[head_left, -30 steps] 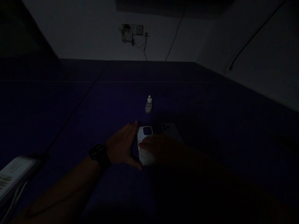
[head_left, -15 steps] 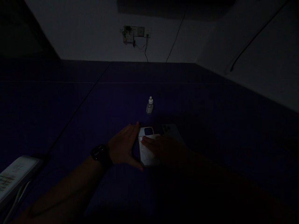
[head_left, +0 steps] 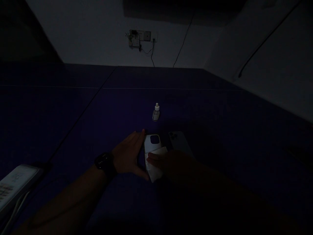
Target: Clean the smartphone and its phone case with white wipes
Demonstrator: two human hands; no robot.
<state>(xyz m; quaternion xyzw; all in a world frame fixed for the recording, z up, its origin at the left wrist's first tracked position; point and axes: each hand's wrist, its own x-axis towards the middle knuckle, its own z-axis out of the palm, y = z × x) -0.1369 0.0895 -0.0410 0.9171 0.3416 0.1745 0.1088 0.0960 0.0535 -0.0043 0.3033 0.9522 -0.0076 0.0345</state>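
A phone case [head_left: 148, 142] with a square camera cutout lies on the dark blue surface. My left hand [head_left: 128, 153], a black watch on its wrist, rests along the case's left side with thumb and fingers spread wide, the fingertips at the upper left corner and the thumb at the lower left. A folded white tissue [head_left: 154, 173] covers the lower part of the case. Pressing down on it are the fingers of my right hand [head_left: 168, 161], most of which is lost in shadow. Right of the case lies a phone [head_left: 181, 142], camera side up, partly hidden by that hand.
A small dropper bottle [head_left: 156, 115] with a white cap stands beyond the case. At the left edge lies a white power strip [head_left: 14, 182] with cables. Wall sockets [head_left: 139, 37] with plugs and wires are at the back. The room is very dark.
My right hand has slid the tissue toward me down the case, and the tissue has turned slightly. More of the case's upper part shows. My left hand stays put.
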